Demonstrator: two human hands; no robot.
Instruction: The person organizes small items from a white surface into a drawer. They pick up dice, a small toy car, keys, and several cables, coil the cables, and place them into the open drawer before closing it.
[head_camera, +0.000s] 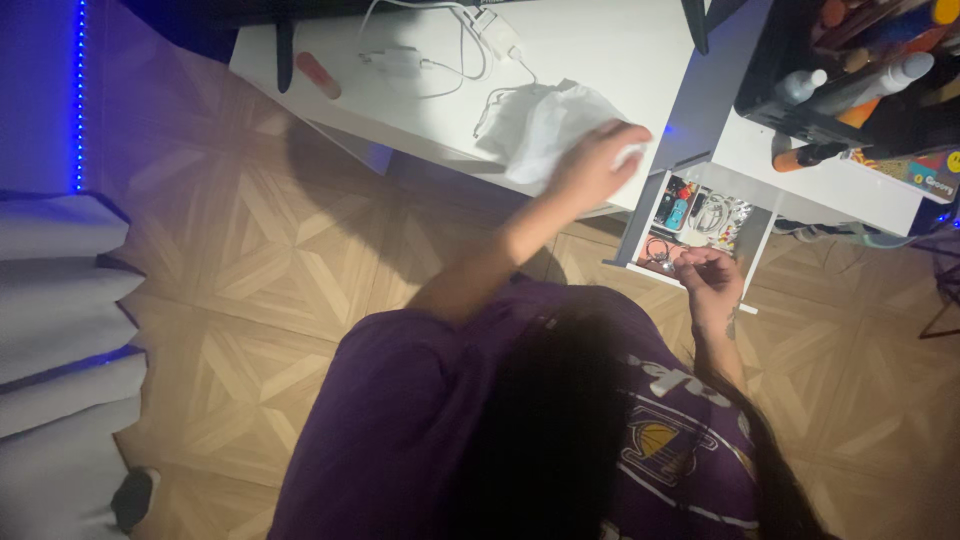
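At the bottom of the frame, nearest the camera, is the person's dark hair and purple jersey with a ball emblem, over a pale wood parquet floor (250, 260).

Right of centre, the right hand (708, 272) hovers at the front edge of an open white drawer (762, 248). Its fingers are curled together as if pinching something small; whether anything is held cannot be told. The drawer's compartments hold small mixed items, among them coiled white cords and red and blue bits.

Above centre, the left arm stretches up to the white surface (600, 50). The left hand (598, 160) lies spread, fingers apart, pressing on a crumpled white cloth (545, 125) near the surface's right edge.

The step in hand looks like wiping or steadying with the cloth while the other hand picks through the drawer. A next move would likely call for a fine fingertip grip in that crowded drawer.

Farther up the surface lie white chargers with cables (430, 60) and a small pink tube (318, 75). At upper right, a dark organiser (780, 100) holds bottles. Blue strip lighting (80, 95) glows at upper left.
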